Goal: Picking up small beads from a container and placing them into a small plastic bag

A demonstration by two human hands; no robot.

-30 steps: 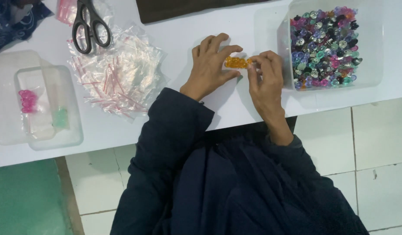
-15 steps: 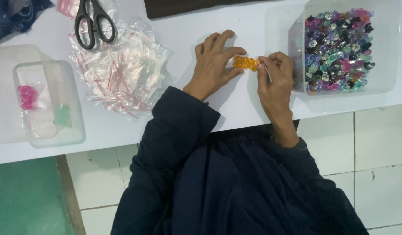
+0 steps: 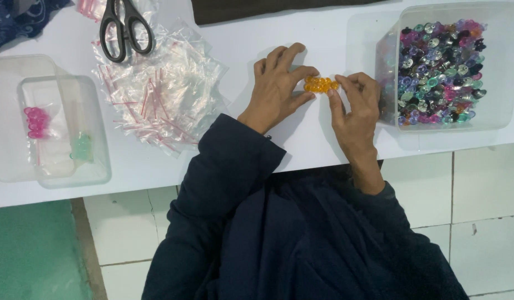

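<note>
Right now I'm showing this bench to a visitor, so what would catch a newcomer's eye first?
First, the cluster of orange beads pinched between the left hand and right hand at the middle of the white table. Next, the clear tub of mixed coloured beads at the right. On the left, black scissors lie on a heap of small clear bags.

Small cluster of orange beads (image 3: pixel 321 84) (glossy, translucent), lying flat, on white table

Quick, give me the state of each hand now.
Left hand: grip closed on the orange beads.
Right hand: grip closed on the same orange beads.
</note>
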